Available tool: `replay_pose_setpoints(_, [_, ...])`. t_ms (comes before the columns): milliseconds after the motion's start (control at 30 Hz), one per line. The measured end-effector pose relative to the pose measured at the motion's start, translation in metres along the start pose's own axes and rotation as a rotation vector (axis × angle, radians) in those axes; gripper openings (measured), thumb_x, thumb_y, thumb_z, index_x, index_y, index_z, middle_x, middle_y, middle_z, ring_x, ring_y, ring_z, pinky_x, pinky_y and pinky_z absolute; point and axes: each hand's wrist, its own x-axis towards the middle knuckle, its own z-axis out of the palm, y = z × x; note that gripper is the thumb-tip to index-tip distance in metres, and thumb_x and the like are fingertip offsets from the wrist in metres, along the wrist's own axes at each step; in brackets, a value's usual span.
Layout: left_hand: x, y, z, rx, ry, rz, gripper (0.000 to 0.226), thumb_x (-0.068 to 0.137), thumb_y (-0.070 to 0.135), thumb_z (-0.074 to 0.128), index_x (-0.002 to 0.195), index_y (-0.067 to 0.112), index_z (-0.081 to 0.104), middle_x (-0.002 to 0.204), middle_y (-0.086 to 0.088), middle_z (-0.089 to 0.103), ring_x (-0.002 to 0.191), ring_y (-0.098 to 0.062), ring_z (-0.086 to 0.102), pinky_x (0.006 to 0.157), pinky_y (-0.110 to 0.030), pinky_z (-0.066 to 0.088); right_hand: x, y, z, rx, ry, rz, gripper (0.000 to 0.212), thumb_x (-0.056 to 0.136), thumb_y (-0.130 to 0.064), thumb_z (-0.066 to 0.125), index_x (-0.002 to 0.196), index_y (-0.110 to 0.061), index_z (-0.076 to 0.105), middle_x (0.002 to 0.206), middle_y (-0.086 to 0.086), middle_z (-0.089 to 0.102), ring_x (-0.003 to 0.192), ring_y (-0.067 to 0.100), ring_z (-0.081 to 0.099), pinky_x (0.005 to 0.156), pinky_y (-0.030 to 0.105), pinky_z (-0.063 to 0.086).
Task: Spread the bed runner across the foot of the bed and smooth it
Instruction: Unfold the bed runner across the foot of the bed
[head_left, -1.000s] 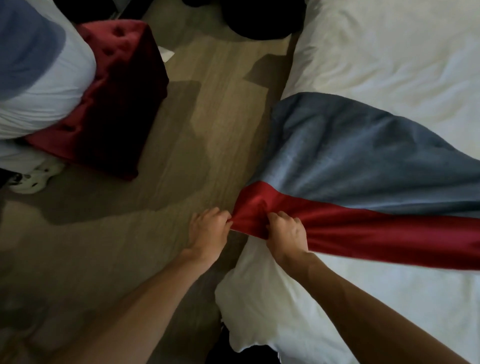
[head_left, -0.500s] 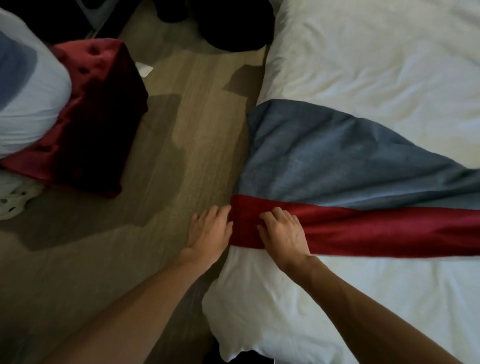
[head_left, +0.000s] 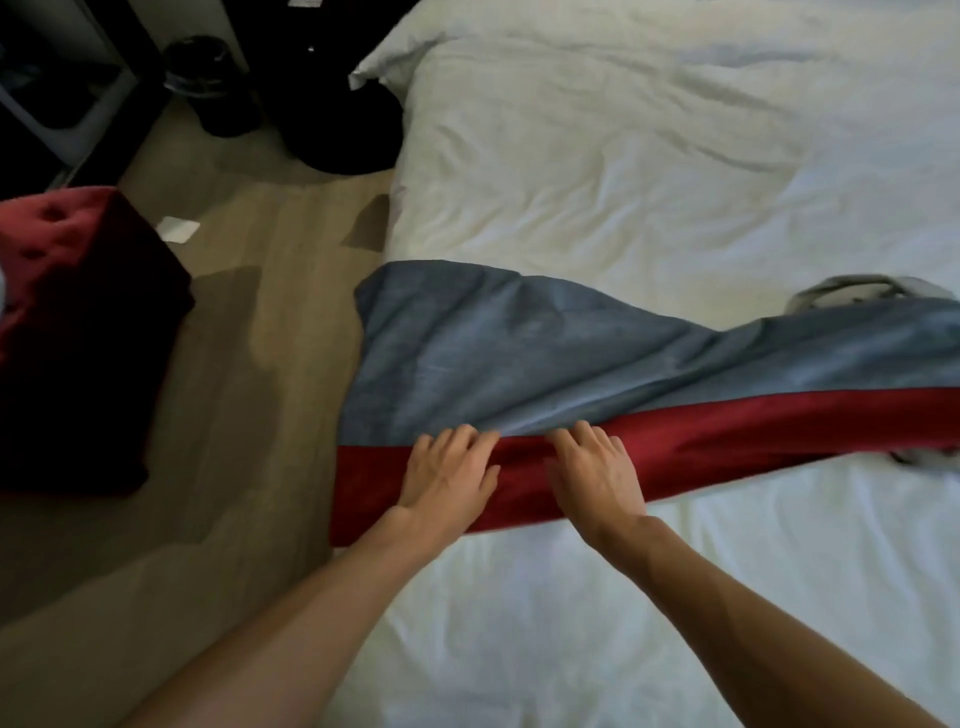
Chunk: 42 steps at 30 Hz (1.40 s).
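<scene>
White-sheeted bed (head_left: 649, 182) filling most of the view, rumpled with soft creases, no pillows visible at this end. Wood-look floor (head_left: 249, 364) alongside to the left, with a tufted red velvet ottoman (head_left: 78, 322) well apart from the mattress edge and dark, unclear objects near the top. Bed runner (head_left: 519, 364) lying across the mattress, blue-grey over most of its width with 1 red satin band (head_left: 727, 441) along the near edge; near end draped over the bed's side and hanging down, far portion bunched and narrowing toward the right, partly covering a grey strap-like item (head_left: 857, 291) of uncertain kind. Left hand (head_left: 447, 478) and right hand (head_left: 597, 478) side by side on the red band, palms down, fingers spread and pressing flat, pinching nothing. Judged roughly halfway: laid across and aligned at this end, but wrinkled in the blue panel, twisted toward the right, and not yet squared. Left to do, by the look of it: pulling the far part to full width, then smoothing along the length.
</scene>
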Motion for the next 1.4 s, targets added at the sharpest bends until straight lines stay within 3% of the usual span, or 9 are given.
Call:
replay_pose_setpoints(133, [0.028, 0.063, 0.014, 0.009, 0.004, -0.015, 0.044, 0.090, 0.039, 0.049, 0.132, 0.025, 0.047, 0.115, 0.001, 0.057, 0.106, -0.021, 0.054, 0.088, -0.036, 0.036, -0.012, 0.067, -0.015, 0.005, -0.002, 0.034, 0.017, 0.089, -0.016, 0.046, 0.101, -0.013, 0.057, 0.100, 0.006, 0.058, 0.093, 0.028, 0.052, 0.079, 0.035, 0.036])
replay_pose_setpoints(333, [0.058, 0.141, 0.033, -0.003, 0.001, -0.064, 0.042, 0.086, 0.033, 0.060, 0.126, 0.018, 0.057, 0.105, -0.003, 0.063, 0.099, -0.025, 0.060, 0.084, -0.038, 0.043, -0.024, 0.150, -0.028, 0.038, -0.018, -0.023, 0.017, 0.093, -0.022, 0.045, 0.103, -0.014, 0.056, 0.102, 0.005, 0.055, 0.094, 0.026, 0.050, 0.082, 0.035, 0.037])
replay_pose_setpoints(533, [0.089, 0.180, 0.033, 0.010, -0.017, -0.098, 0.043, 0.089, 0.035, 0.056, 0.129, 0.021, 0.053, 0.112, 0.000, 0.061, 0.104, -0.022, 0.058, 0.087, -0.037, 0.041, -0.017, 0.203, -0.042, 0.068, 0.006, -0.038, 0.019, 0.093, -0.022, 0.045, 0.105, -0.013, 0.058, 0.102, 0.005, 0.057, 0.094, 0.027, 0.052, 0.082, 0.035, 0.038])
replay_pose_setpoints(767, [0.137, 0.175, 0.024, 0.022, 0.054, -0.099, 0.032, 0.087, 0.020, 0.062, 0.118, 0.012, 0.062, 0.099, -0.009, 0.065, 0.088, -0.031, 0.061, 0.076, -0.042, 0.044, 0.034, 0.226, -0.051, 0.029, 0.051, -0.059, 0.024, 0.095, -0.024, 0.038, 0.109, -0.017, 0.057, 0.109, 0.002, 0.056, 0.101, 0.023, 0.049, 0.090, 0.032, 0.035])
replay_pose_setpoints(967, [0.189, 0.143, 0.021, 0.103, 0.014, -0.106, 0.038, 0.098, 0.028, 0.042, 0.136, 0.024, 0.044, 0.118, 0.002, 0.056, 0.105, -0.018, 0.054, 0.086, -0.033, 0.038, 0.091, 0.229, -0.060, 0.026, 0.003, -0.077, 0.025, 0.095, -0.029, 0.041, 0.114, -0.017, 0.053, 0.118, 0.002, 0.053, 0.110, 0.023, 0.046, 0.099, 0.031, 0.031])
replay_pose_setpoints(1233, [0.249, 0.105, 0.029, 0.177, -0.053, -0.072, 0.049, 0.092, 0.017, 0.054, 0.138, 0.027, 0.041, 0.135, 0.003, 0.046, 0.118, -0.020, 0.044, 0.095, -0.034, 0.033, 0.162, 0.238, -0.064, 0.044, -0.046, 0.020, 0.020, 0.095, -0.013, 0.042, 0.104, -0.016, 0.060, 0.102, 0.003, 0.061, 0.094, 0.026, 0.053, 0.083, 0.033, 0.040])
replay_pose_setpoints(1400, [0.281, 0.096, 0.044, 0.198, -0.076, -0.065, 0.050, 0.088, 0.018, 0.061, 0.134, 0.028, 0.044, 0.134, 0.003, 0.047, 0.119, -0.021, 0.043, 0.096, -0.035, 0.032, 0.203, 0.243, -0.051, 0.091, -0.124, 0.067, 0.019, 0.094, -0.016, 0.049, 0.102, -0.015, 0.066, 0.101, 0.007, 0.066, 0.092, 0.030, 0.057, 0.077, 0.036, 0.044])
